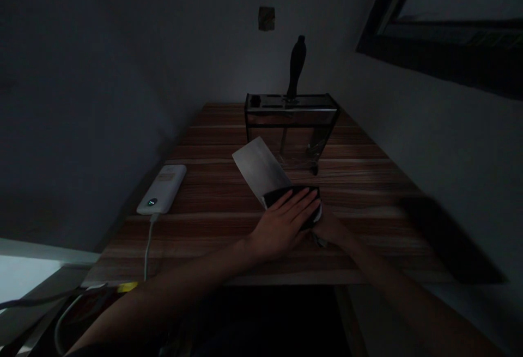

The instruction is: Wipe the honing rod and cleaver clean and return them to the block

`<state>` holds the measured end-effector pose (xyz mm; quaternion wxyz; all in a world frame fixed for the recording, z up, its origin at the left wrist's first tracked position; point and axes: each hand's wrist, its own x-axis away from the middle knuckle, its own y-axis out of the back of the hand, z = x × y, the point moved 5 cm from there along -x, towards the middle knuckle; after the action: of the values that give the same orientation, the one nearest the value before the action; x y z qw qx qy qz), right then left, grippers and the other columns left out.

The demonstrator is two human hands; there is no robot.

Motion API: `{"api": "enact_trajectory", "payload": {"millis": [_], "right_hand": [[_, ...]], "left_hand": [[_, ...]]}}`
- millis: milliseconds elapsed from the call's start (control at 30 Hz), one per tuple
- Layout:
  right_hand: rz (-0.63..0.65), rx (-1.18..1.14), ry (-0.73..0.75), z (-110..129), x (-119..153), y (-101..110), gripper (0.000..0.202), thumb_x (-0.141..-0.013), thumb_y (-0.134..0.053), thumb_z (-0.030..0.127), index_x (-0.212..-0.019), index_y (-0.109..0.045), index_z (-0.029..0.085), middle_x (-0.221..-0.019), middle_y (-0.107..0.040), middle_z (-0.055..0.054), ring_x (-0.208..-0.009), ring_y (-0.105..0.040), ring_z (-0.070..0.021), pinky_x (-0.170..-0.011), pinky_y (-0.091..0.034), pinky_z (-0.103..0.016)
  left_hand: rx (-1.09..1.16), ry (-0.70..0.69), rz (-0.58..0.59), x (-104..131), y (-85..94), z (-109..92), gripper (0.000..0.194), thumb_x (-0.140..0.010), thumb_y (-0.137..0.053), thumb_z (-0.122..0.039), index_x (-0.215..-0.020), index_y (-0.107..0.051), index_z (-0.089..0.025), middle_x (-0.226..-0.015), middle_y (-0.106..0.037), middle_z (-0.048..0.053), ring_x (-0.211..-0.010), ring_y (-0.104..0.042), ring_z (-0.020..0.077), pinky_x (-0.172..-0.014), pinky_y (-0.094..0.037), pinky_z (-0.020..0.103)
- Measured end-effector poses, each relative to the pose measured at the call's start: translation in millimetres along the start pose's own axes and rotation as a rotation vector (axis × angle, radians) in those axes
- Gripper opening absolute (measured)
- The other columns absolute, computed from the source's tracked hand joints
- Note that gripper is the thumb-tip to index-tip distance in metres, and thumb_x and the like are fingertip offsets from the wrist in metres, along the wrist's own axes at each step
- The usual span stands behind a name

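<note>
A cleaver (261, 167) with a wide metal blade points up and left above the wooden table. Across the blade's near part lies a black cloth (312, 218) with a pale edge. My left hand (286, 218) presses flat on this cloth, its fingers stretched toward the right. Close behind it, my right hand (327, 227) is closed at the cleaver's handle end, mostly hidden by the cloth and my left hand. Beyond the blade stands a knife block (292, 117) with clear sides and a black-handled tool (297, 62) upright in it.
On the left of the wood-grain table (212, 182) lies a white power bank (163, 188) with a cable (147, 248) running over the near edge. A wall stands behind the table. More cables and a yellow item (127, 286) are at the lower left.
</note>
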<state>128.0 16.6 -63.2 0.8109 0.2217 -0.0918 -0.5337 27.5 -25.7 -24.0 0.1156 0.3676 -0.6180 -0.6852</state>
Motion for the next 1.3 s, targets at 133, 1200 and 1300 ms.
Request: {"api": "enact_trajectory", "payload": {"millis": [133, 1200, 1300], "right_hand": [[-0.015, -0.07, -0.001, 2, -1, -1, 0.037, -0.058, -0.059, 0.023, -0.095, -0.055, 0.019, -0.097, -0.065, -0.01, -0.093, -0.06, -0.023, -0.082, -0.05, -0.036], [0.207, -0.202, -0.254, -2, 5, -13, 0.029, -0.066, -0.064, 0.04, -0.074, -0.045, 0.019, -0.049, -0.045, 0.009, -0.034, -0.044, -0.005, -0.031, -0.035, -0.015], [0.216, -0.201, -0.253, -2, 6, -12, 0.029, -0.067, -0.064, 0.04, -0.074, -0.046, 0.019, -0.049, -0.045, 0.009, -0.034, -0.044, -0.0053, -0.031, -0.035, -0.015]], "left_hand": [[0.005, -0.002, -0.013, 0, 0.6, 3, 0.054, -0.087, -0.04, -0.031, -0.136, -0.024, -0.013, -0.145, -0.023, 0.005, -0.135, -0.011, 0.0161, -0.11, -0.018, 0.037], [-0.073, 0.388, -0.29, 9, 52.6, 109, 0.046, -0.089, -0.033, -0.024, -0.135, -0.027, -0.018, -0.143, -0.029, 0.006, -0.133, -0.018, 0.0168, -0.109, -0.016, 0.041], [-0.068, 0.423, -0.313, 12, 54.4, 116, 0.046, -0.089, -0.032, -0.024, -0.134, -0.028, -0.017, -0.142, -0.029, 0.006, -0.133, -0.019, 0.0165, -0.109, -0.018, 0.04]]}}
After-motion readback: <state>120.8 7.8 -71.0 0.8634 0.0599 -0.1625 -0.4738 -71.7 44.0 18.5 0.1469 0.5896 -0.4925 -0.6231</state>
